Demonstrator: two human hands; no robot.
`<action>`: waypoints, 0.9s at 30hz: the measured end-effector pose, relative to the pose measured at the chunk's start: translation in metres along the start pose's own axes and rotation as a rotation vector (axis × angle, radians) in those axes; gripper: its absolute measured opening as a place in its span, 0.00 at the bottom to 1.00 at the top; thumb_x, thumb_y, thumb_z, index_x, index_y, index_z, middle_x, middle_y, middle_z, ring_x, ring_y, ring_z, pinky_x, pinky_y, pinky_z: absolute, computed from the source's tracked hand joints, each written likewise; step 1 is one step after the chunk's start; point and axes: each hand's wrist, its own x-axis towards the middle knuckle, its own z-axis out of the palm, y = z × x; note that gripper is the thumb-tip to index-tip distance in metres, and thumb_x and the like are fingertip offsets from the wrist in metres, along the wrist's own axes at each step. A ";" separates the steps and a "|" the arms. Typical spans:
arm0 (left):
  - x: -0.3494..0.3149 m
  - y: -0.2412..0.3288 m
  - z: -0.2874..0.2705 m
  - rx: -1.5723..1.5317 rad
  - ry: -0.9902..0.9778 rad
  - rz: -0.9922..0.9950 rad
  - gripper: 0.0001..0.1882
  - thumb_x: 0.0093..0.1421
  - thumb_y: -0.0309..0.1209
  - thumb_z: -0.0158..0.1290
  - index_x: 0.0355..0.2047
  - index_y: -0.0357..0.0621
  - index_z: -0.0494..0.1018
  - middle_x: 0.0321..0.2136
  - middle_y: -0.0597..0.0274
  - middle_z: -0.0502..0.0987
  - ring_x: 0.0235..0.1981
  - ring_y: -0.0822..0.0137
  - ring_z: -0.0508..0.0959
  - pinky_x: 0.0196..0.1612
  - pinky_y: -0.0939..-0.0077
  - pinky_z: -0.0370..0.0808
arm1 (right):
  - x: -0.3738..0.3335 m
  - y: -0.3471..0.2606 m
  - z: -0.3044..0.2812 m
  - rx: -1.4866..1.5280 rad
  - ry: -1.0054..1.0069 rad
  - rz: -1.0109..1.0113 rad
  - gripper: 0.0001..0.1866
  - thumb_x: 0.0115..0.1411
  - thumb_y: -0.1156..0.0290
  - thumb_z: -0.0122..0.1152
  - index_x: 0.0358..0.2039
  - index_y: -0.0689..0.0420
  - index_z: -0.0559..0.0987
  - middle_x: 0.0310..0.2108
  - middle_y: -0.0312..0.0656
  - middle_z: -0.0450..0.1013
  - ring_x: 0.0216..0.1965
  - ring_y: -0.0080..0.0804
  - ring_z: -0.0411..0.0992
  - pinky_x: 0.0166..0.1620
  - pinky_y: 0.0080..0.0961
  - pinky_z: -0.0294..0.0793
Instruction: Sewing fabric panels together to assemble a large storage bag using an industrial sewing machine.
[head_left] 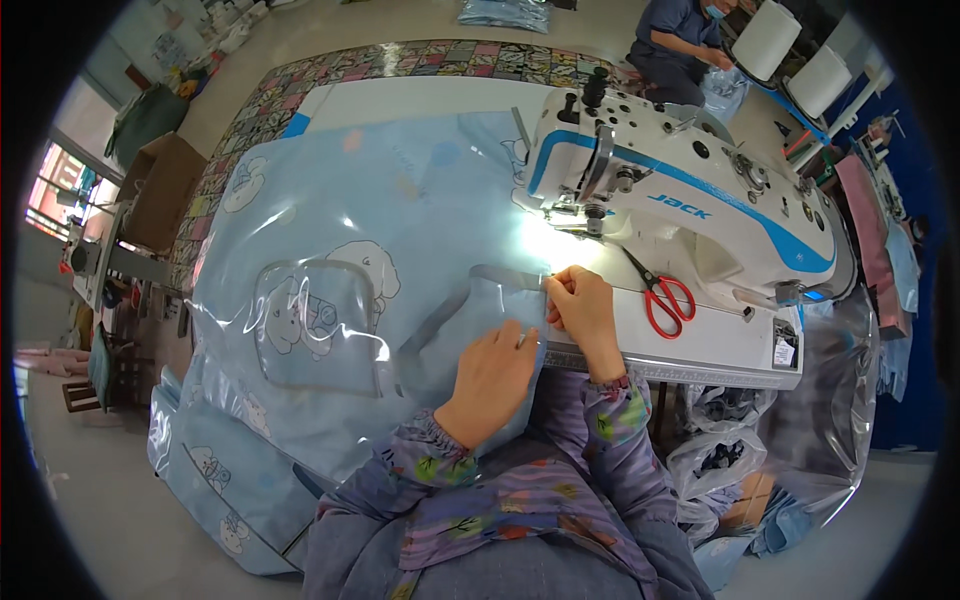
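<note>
A large glossy light-blue sheet (pixel 330 215) with white cartoon animals spreads over the sewing table and hangs off its near left side. A rounded square outlined in grey (pixel 318 325) shows on its left part. A dark grey strip (pixel 435 325) runs along the sheet by my hands. My right hand (pixel 585 318) pinches the sheet's edge at the end of this strip, just in front of the lit needle area. Fingers stretched and slightly bent, my left hand (pixel 492 383) lies on the sheet beside it.
A white and blue sewing machine (pixel 690 185) stands at the right. Red-handled scissors (pixel 666 300) lie under its arm. Two white thread cones (pixel 768 42) stand behind. Plastic bags (pixel 720 455) hang below the table's right end. A co-worker (pixel 675 45) sits at the far right.
</note>
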 end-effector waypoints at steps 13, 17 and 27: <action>0.007 -0.001 0.003 -0.143 0.037 0.075 0.25 0.58 0.22 0.50 0.58 0.34 0.68 0.57 0.48 0.71 0.47 0.50 0.79 0.48 0.62 0.79 | -0.131 0.075 0.012 -0.352 0.048 -0.575 0.08 0.62 0.79 0.64 0.42 0.59 0.78 0.36 0.47 0.76 0.35 0.39 0.77 0.37 0.32 0.74; 0.005 0.002 0.002 -0.120 0.032 0.066 0.28 0.56 0.23 0.53 0.58 0.34 0.69 0.58 0.49 0.70 0.48 0.50 0.79 0.50 0.62 0.78 | -0.150 0.093 0.035 0.236 -0.404 -0.139 0.11 0.64 0.79 0.62 0.47 0.59 0.76 0.44 0.38 0.74 0.47 0.25 0.72 0.48 0.26 0.72; 0.020 0.003 -0.002 -0.012 0.031 0.072 0.29 0.52 0.24 0.57 0.56 0.35 0.70 0.57 0.48 0.71 0.43 0.53 0.81 0.42 0.63 0.81 | -0.165 0.070 0.035 0.712 -0.509 0.016 0.19 0.63 0.83 0.64 0.51 0.56 0.69 0.49 0.32 0.71 0.51 0.19 0.69 0.54 0.21 0.68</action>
